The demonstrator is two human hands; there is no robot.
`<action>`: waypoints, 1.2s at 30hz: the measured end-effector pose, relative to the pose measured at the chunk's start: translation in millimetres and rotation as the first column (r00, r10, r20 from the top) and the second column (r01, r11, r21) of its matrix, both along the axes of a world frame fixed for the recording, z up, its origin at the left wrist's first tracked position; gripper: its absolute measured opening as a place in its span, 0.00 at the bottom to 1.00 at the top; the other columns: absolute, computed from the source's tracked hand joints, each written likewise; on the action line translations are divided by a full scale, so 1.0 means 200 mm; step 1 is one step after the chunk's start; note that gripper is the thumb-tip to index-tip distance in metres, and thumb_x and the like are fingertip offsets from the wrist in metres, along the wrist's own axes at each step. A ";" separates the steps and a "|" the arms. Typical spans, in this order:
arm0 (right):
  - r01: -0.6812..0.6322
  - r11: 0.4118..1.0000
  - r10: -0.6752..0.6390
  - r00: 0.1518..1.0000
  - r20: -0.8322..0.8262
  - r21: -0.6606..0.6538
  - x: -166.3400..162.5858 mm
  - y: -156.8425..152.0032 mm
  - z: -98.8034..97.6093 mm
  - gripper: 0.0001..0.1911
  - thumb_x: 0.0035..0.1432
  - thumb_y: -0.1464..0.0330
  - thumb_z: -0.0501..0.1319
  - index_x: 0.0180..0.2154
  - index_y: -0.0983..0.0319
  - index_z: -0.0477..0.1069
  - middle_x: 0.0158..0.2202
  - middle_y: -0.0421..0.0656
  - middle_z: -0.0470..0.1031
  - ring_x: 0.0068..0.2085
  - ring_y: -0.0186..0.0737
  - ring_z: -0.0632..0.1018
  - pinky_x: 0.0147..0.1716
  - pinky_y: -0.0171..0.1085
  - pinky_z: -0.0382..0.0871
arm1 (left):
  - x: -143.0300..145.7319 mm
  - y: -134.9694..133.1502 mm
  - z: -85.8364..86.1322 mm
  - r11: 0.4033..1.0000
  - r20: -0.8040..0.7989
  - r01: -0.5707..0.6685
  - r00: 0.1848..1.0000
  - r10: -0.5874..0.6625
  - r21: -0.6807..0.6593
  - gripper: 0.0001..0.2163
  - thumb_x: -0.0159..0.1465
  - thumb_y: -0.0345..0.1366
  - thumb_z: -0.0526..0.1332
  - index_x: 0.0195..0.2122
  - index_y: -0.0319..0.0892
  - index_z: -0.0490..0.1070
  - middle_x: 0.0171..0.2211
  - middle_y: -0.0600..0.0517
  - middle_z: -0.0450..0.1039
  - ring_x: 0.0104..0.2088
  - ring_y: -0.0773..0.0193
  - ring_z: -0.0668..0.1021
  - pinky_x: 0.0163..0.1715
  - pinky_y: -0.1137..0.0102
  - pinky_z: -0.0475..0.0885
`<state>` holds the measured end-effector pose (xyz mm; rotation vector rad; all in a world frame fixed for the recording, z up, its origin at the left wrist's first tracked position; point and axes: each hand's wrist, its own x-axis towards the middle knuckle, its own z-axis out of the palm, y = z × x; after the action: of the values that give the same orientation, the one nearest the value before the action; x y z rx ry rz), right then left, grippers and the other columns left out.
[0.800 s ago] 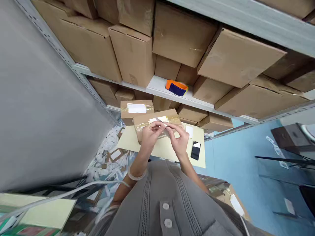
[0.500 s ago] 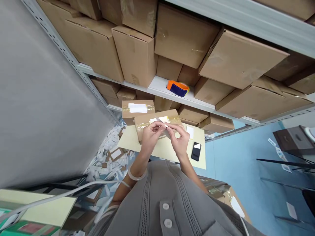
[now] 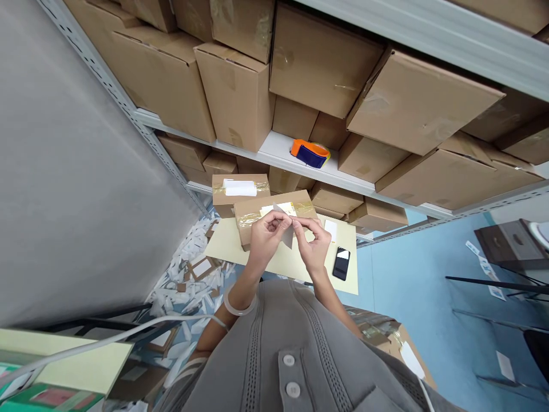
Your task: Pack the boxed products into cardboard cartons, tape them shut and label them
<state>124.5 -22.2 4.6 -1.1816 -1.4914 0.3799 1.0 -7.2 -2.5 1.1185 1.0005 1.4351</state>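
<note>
My left hand (image 3: 265,236) and my right hand (image 3: 313,243) meet in front of me, fingertips pinched on a small, thin label (image 3: 289,238). Its grey-looking side shows below and between the fingers, and a corner sticks up above them. Right behind the hands, a cardboard box (image 3: 249,221) sealed with clear tape lies on the cream table (image 3: 223,243); a white label on its top is partly covered by my fingers. Another taped box (image 3: 219,199) with a white label stands behind it to the left.
A black phone (image 3: 341,264) and a white slip (image 3: 330,229) lie on the table's right side. An orange and blue tape dispenser (image 3: 310,153) rests on the shelf (image 3: 277,144) among cardboard boxes. Paper scraps (image 3: 180,280) litter the floor at left. A white cable (image 3: 128,331) crosses my left arm.
The label has turned between my fingers, so more of its grey-looking side hangs below them. Both hands stay in nearly the same spot, still pinching.
</note>
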 end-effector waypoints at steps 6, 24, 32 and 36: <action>0.000 0.996 -0.005 0.998 0.057 0.090 -0.01 0.01 0.00 0.08 0.63 0.67 0.62 0.40 0.55 0.80 0.39 0.41 0.84 0.41 0.42 0.82 0.45 0.44 0.71 | -0.01 -0.01 0.02 0.999 -0.028 0.039 0.999 -0.040 -0.020 0.12 0.61 0.46 0.66 0.33 0.42 0.74 0.31 0.52 0.73 0.30 0.68 0.72 0.31 0.73 0.67; 0.002 0.996 -0.015 0.988 0.151 0.085 -0.01 0.00 0.01 0.10 0.66 0.66 0.60 0.42 0.53 0.80 0.41 0.41 0.84 0.41 0.42 0.83 0.47 0.45 0.70 | -0.04 -0.04 0.04 0.999 -0.043 0.047 0.998 -0.048 -0.019 0.09 0.60 0.43 0.66 0.33 0.42 0.75 0.31 0.52 0.73 0.31 0.67 0.73 0.33 0.72 0.68; -0.017 0.998 0.009 0.989 0.151 0.052 -0.01 -0.01 0.00 0.10 0.66 0.66 0.59 0.42 0.52 0.81 0.41 0.41 0.83 0.42 0.42 0.83 0.47 0.46 0.70 | -0.04 -0.04 0.04 0.998 -0.018 0.059 0.998 -0.059 -0.037 0.09 0.61 0.43 0.65 0.33 0.42 0.75 0.32 0.51 0.74 0.33 0.65 0.74 0.33 0.72 0.68; -0.027 0.996 0.014 0.988 0.152 0.081 0.00 0.00 0.00 0.10 0.65 0.67 0.60 0.42 0.53 0.80 0.40 0.40 0.84 0.40 0.42 0.83 0.47 0.45 0.69 | -0.04 -0.04 0.03 0.998 -0.048 0.055 0.997 -0.056 -0.022 0.08 0.61 0.41 0.65 0.32 0.42 0.74 0.32 0.51 0.74 0.32 0.65 0.74 0.33 0.72 0.68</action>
<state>123.7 -22.9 3.9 -1.1506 -1.6358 0.2446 -6.8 -14.3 4.2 1.1627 1.0087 1.3563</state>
